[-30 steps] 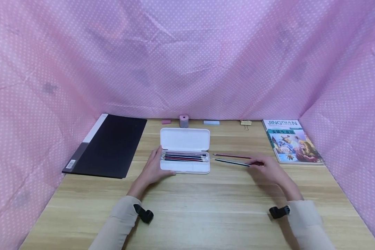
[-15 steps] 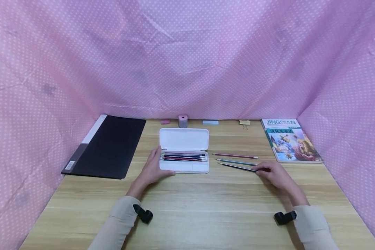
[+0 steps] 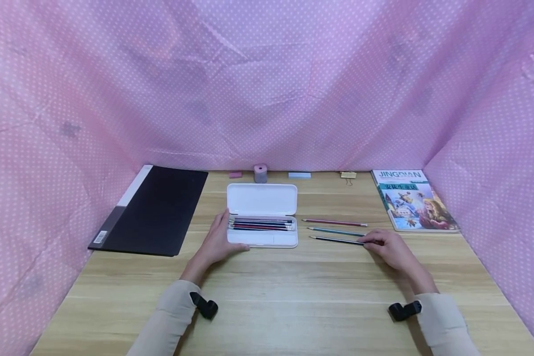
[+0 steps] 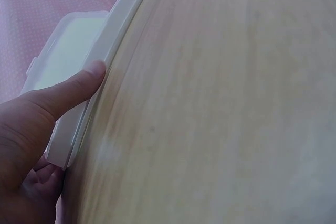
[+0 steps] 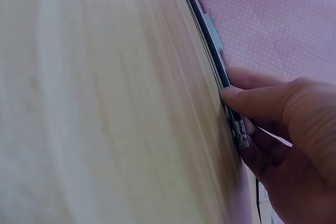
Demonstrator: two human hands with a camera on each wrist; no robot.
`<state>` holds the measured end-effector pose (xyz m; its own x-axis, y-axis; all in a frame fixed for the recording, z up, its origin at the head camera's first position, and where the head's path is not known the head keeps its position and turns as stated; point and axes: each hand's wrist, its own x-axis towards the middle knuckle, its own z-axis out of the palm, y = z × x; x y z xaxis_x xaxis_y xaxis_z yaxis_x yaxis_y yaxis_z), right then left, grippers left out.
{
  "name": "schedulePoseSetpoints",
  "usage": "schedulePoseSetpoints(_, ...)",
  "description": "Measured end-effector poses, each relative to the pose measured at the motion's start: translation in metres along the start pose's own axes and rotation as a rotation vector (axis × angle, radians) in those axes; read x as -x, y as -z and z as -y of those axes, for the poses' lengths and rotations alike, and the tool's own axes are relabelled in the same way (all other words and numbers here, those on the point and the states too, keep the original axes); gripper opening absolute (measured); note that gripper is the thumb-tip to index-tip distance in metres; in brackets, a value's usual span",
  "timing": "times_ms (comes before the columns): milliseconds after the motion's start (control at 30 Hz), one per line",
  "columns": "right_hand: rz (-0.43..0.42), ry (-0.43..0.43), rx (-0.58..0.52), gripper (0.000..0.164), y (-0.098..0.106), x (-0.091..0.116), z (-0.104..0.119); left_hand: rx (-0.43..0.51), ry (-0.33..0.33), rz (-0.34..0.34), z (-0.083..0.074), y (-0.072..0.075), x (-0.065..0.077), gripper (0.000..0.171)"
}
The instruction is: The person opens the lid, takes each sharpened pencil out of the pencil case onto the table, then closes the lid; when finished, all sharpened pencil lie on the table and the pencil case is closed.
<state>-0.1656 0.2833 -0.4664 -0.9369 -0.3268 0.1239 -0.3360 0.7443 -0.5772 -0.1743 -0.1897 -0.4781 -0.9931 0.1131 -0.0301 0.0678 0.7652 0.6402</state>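
An open white pencil case (image 3: 261, 200) lies on the wooden table with its lid tipped back. Several dark and red pencils (image 3: 260, 225) lie inside it. My left hand (image 3: 216, 241) holds the case at its left end, thumb along the front edge and fingers round the side, as the left wrist view shows. To the right of the case, my right hand (image 3: 388, 248) pinches the rear end of a black pencil (image 5: 202, 17) between thumb and fingers. Just beyond that pencil are a teal pencil (image 3: 335, 231), its end hidden by the hand, and a red pencil (image 3: 333, 222), roughly parallel.
A black folder (image 3: 155, 212) lies at left, a picture book (image 3: 416, 200) at right. Along the back stand a pink eraser (image 3: 235, 174), a pink-grey cylindrical thing (image 3: 260, 174), a pale blue block (image 3: 299, 175) and a binder clip (image 3: 348, 175). Pink dotted cloth surrounds the table.
My right hand has moved slightly right and nearer, leaving the teal pencil beside the red one. The black pencil has swung closer to parallel with them. My left hand stays on the case.
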Motion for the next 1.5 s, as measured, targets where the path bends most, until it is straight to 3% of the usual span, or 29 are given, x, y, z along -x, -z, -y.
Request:
schedulePoseSetpoints(333, -0.013, -0.032, 0.015, 0.016, 0.003, -0.002, 0.004, -0.005, 0.015, 0.008, -0.002, 0.000, 0.001, 0.130)
schedulePoseSetpoints(467, -0.002, -0.043, 0.025, 0.015, 0.006, -0.015, 0.021, -0.006, 0.016, 0.006, -0.001, 0.000, 0.001, 0.131)
schedulePoseSetpoints(600, 0.024, 0.011, 0.012, 0.018, 0.001, -0.037, 0.047, -0.007, 0.021, 0.005, 0.000, -0.001, 0.002, 0.131)
schedulePoseSetpoints(867, 0.074, 0.207, -0.132, 0.024, -0.040, -0.085, 0.098, -0.011, 0.028, 0.008, -0.002, -0.001, 0.002, 0.130)
schedulePoseSetpoints(967, 0.120, 0.226, -0.158, 0.026, -0.060, -0.096, 0.113, -0.012, 0.030, 0.011, -0.002, -0.001, 0.003, 0.128)
schedulePoseSetpoints(1200, 0.208, 0.241, -0.054, 0.027, -0.091, -0.109, 0.140, -0.011, 0.029, 0.011, -0.003, -0.001, 0.003, 0.128)
schedulePoseSetpoints(1333, 0.237, 0.272, 0.051, 0.026, -0.100, -0.112, 0.150, -0.009, 0.017, 0.001, -0.003, 0.000, 0.002, 0.130)
schedulePoseSetpoints(1500, 0.246, 0.268, 0.071, 0.022, -0.104, -0.114, 0.154, -0.006, -0.003, -0.011, -0.003, 0.001, 0.001, 0.131)
